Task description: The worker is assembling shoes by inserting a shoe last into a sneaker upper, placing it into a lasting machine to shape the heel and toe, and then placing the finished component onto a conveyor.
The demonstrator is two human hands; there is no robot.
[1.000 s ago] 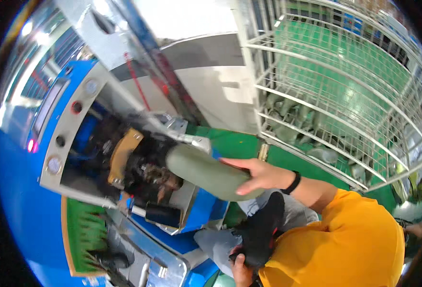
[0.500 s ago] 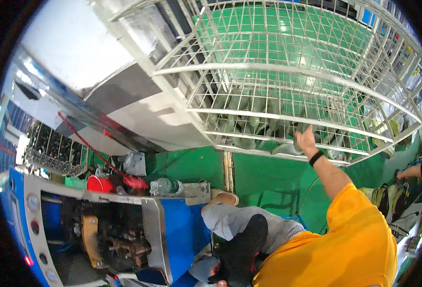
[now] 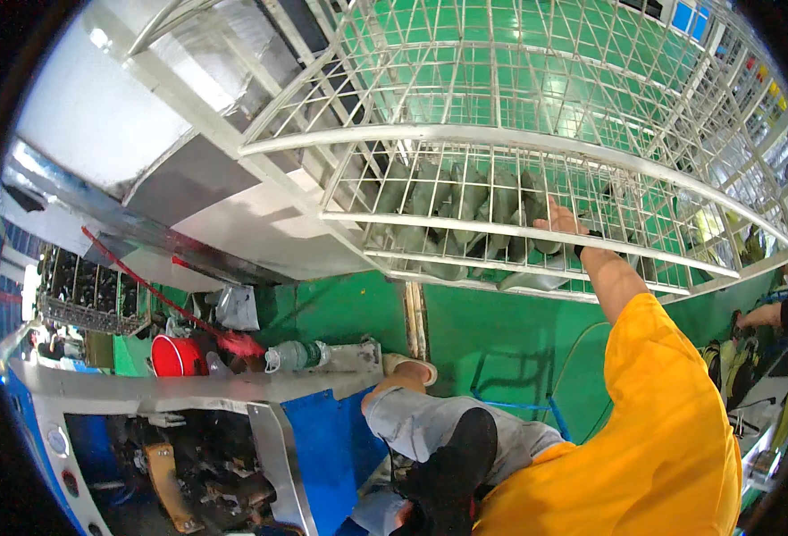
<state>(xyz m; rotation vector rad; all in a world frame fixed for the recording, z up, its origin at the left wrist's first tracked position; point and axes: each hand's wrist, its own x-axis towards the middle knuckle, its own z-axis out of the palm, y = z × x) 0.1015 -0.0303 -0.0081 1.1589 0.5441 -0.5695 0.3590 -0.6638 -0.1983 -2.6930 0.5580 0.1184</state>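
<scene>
My right hand [image 3: 562,220], with a black band at the wrist, reaches over the front rail of a white wire rack [image 3: 465,134]. Its fingers are spread beside a row of grey-green, shoe-shaped pieces [image 3: 467,198]; the fingertips are at the nearest one, and contact is hard to judge. One such piece [image 3: 532,280] lies at the rack's front lower edge. A black piece shaped like a shoe [image 3: 452,464] is above my lap. My left hand is mostly hidden by it; only a small skin-coloured patch shows at the lower edge, its fingers not readable.
At the left stands a blue and grey machine [image 3: 322,447] with an open cavity. Behind it are a clear plastic bottle [image 3: 296,355] and a red bucket [image 3: 178,355]. A blue metal frame [image 3: 515,405] stands on the green floor. Another person's arm [image 3: 758,316] shows at far right.
My right hand has moved forward and slightly left, deeper over the rack, toward the upright grey-green pieces. The view has shifted, so the rack appears larger and the machine lower. The black piece stays above my lap.
</scene>
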